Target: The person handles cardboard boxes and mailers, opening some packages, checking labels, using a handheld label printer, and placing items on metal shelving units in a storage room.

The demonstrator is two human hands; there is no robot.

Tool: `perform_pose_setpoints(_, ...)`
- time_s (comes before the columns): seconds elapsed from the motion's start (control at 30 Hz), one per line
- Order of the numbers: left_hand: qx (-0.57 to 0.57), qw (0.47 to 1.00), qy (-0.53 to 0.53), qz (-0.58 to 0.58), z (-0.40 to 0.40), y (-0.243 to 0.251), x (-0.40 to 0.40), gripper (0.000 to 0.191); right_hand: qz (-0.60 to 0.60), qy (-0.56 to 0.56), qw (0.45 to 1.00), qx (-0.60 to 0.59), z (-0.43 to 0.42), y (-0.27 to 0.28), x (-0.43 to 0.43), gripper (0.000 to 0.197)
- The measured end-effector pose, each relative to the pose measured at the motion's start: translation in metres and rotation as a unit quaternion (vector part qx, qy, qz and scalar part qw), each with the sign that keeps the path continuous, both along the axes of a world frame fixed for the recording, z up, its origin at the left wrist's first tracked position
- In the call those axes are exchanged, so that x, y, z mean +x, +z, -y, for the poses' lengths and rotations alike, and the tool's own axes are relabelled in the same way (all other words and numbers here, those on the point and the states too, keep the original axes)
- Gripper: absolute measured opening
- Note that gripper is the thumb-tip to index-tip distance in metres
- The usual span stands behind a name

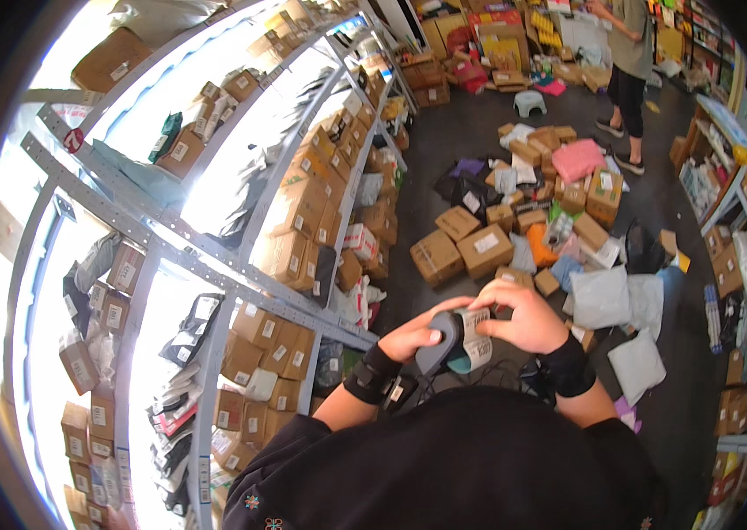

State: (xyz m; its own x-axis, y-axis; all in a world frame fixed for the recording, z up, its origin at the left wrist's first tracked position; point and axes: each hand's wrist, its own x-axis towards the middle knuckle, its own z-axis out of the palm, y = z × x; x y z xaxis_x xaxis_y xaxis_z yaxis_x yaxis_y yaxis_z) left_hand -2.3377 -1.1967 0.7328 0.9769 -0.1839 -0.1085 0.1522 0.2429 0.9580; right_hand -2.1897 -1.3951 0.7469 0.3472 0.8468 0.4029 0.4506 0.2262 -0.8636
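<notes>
My left hand (pixel 416 336) is closed around a grey and black handheld device (pixel 436 344), perhaps a portable label printer, in front of my body. A strip of white printed labels (pixel 477 341) hangs over its right side, with a teal part visible under it. The fingers of my right hand (pixel 522 318) pinch the upper right edge of the strip. Both wrists wear black bands. Beyond my hands, cardboard boxes (pixel 484 250) lie on the dark floor.
Metal shelving (pixel 214 265) full of labelled boxes and bags runs along the left. A parcel pile with a pink bag (pixel 577 159) and grey mailers (pixel 600 297) covers the floor ahead. A person (pixel 630 73) stands beyond it near a small stool (pixel 529 103). More shelves (pixel 744 318) stand right.
</notes>
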Motion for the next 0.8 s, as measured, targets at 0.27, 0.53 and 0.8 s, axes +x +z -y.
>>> perform_pose_setpoints(0.27,0.001,1.0,0.016,-0.006,-0.003,0.003,-0.01,0.088,-0.027,-0.027,0.999,-0.019,-0.004,0.006,-0.009,0.024)
perform_pose_setpoints(0.53,-0.021,0.999,0.028,0.015,-0.01,-0.006,0.0,0.081,-0.045,-0.055,0.997,-0.013,-0.013,-0.003,-0.001,0.022)
perform_pose_setpoints(0.8,-0.132,0.991,0.027,-0.007,-0.04,-0.018,0.011,0.083,0.002,-0.131,0.991,0.012,-0.041,-0.006,0.005,0.013)
